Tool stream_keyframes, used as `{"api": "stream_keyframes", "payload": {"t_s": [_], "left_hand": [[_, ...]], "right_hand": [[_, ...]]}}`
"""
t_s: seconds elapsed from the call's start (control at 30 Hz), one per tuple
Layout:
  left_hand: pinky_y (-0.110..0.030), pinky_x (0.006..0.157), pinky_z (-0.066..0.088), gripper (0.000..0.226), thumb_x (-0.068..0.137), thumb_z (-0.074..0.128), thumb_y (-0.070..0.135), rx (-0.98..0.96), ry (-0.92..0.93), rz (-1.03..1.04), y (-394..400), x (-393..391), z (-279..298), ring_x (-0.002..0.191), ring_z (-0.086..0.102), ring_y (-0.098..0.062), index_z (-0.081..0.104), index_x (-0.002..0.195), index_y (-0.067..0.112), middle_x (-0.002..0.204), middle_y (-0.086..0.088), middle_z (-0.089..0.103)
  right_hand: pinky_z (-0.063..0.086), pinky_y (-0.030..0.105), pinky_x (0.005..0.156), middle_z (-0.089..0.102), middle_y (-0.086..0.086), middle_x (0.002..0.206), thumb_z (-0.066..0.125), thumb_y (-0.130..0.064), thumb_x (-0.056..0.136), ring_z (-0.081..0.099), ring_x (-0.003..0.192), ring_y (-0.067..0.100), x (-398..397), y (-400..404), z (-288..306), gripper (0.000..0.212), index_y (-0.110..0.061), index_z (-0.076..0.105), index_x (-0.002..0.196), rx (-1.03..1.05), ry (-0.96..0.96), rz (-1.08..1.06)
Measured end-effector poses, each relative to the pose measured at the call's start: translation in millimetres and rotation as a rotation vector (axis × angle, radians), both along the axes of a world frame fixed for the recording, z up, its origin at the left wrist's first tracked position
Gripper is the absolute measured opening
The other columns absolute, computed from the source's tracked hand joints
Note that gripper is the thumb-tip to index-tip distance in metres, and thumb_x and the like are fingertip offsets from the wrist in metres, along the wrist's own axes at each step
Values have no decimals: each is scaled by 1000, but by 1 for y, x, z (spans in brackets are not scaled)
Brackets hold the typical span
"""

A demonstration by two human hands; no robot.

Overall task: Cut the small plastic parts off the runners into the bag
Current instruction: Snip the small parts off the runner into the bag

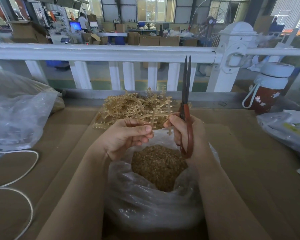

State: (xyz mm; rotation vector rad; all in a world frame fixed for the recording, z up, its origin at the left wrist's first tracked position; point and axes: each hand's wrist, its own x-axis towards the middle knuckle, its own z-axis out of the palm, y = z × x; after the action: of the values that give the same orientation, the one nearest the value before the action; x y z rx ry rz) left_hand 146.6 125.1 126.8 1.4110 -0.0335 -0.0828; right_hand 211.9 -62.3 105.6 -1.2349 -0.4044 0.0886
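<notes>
Runners, translucent amber moulded-plastic branches studded with small parts: one heaped pile [137,108] on the brown cardboard-covered worktop [249,170] just beyond the bag; one single curved runner [156,116] held above the bag mouth. Bag, clear crinkled plastic, soft-walled [145,205], standing open between the forearms, part-filled with loose amber cut parts [158,167]; likely slumps if nudged, so drop parts straight down. Scissors, long dark steel blades with red-brown loop handles [186,108], blades upright and pressed together, tips pointing at the white railing [100,52]. Right hand [185,132] curled round the scissor handles, forefinger and thumb also touching the runner's end. Left hand [128,135] pinching the runner's stem between thumb and fingertips. Handling judgement: runner light, springy, thin enough to flex and twist under the blades, slick; best held on the bare stem close to the cut. Parts tiny, apt to scatter
</notes>
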Motion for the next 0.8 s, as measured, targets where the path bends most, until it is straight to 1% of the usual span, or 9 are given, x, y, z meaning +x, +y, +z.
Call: {"api": "stream_keyframes", "payload": {"t_s": [0.1,0.13,0.2,0.27,0.4,0.53,0.63,0.73,0.8], "left_hand": [[-15,59,53,7,71,79,17,-66,2,3,0,0,0,62,67,-7,79,78,16,75,-2,74],[-15,59,53,6,72,76,17,-98,3,24,-1,1,-1,62,67,-6,79,78,16,75,-1,73],[-15,59,53,6,72,74,16,-183,2,85,-1,3,-1,62,66,-5,78,77,16,74,0,73],[-14,58,54,7,72,74,15,-266,-16,155,-1,5,-2,61,66,-4,76,79,14,73,1,72],[-14,59,55,9,73,74,15,-329,-48,252,0,8,-2,63,68,-4,76,81,12,75,1,74],[-13,59,54,9,75,74,16,-347,-88,309,-4,10,-1,63,66,-3,72,83,12,74,1,73],[-13,60,52,4,74,73,17,-366,-145,360,-7,10,-1,64,65,-4,72,78,16,75,2,71],[-14,61,51,11,74,72,16,-370,-188,387,-7,10,-1,66,64,-4,66,83,14,74,2,69],[-15,62,51,5,72,72,15,-355,-205,380,-8,10,-1,65,63,-5,69,76,17,70,3,66]], "right_hand": [[36,11,42,72,6,74,70,-14,94,49,42,1,0,0,0,7,-14,71,86,4,-18,-20],[39,8,45,71,4,72,71,-16,92,54,44,0,-1,0,1,7,-12,70,87,0,-36,-27],[43,8,50,69,-7,66,76,-31,84,58,50,-3,-4,1,3,19,-14,70,86,-32,-85,-56],[47,10,60,67,-16,65,76,-46,76,63,61,-4,-5,3,4,31,-17,69,85,-104,-140,-124],[46,18,71,64,-25,73,76,-64,74,62,72,-5,-3,5,0,40,-29,61,87,-325,-247,-162],[46,22,69,66,-22,85,63,-83,63,62,80,-6,-4,6,-8,60,-33,58,96,-640,-331,-183],[51,26,71,65,-17,89,54,-91,60,61,81,-2,-5,7,-9,69,-32,54,96,-803,-390,-209],[51,28,71,62,-18,90,50,-93,61,59,83,-1,-6,8,-9,71,-32,52,98,-899,-437,-194],[53,30,74,61,-19,95,50,-93,63,58,87,1,-6,8,-9,72,-33,52,103,-946,-448,-179]]}}
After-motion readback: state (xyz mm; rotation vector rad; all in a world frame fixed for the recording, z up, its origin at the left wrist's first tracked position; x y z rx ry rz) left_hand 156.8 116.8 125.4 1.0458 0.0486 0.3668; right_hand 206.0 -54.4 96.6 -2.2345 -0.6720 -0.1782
